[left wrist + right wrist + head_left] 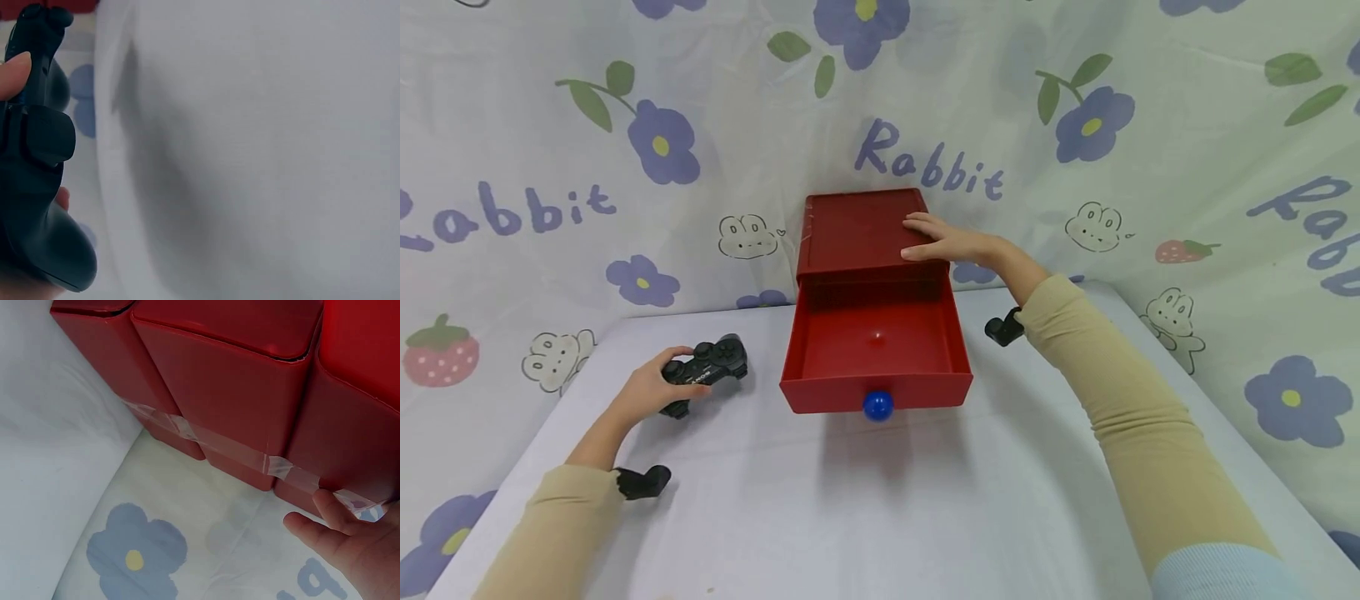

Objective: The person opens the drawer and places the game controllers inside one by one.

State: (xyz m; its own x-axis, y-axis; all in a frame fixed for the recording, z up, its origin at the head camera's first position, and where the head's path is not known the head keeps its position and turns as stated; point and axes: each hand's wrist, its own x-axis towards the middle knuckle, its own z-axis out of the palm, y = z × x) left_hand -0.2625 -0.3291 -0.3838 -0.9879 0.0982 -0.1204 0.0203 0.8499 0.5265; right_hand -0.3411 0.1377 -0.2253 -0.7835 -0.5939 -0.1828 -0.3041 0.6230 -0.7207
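My left hand (647, 390) grips a black game controller (721, 360) left of the red drawer unit, thumb on the near side and fingers over the far side. In the left wrist view the controller (37, 187) fills the left edge, above the white cloth. My right hand (953, 242) rests with extended fingers on the top right of the red drawer unit (857, 229). Its top drawer (823, 396) is pulled out toward me, bare inside, with a blue round knob (877, 406) on the front. The right wrist view shows fingers (319, 534) beside the unit's rear edge.
A white cloth covers the table (880, 517). Behind the unit hangs a patterned curtain (1000, 100) with flowers and rabbits. Clear tape (231, 450) runs across the stacked red sections. Black wrist devices (643, 482) sit at both wrists.
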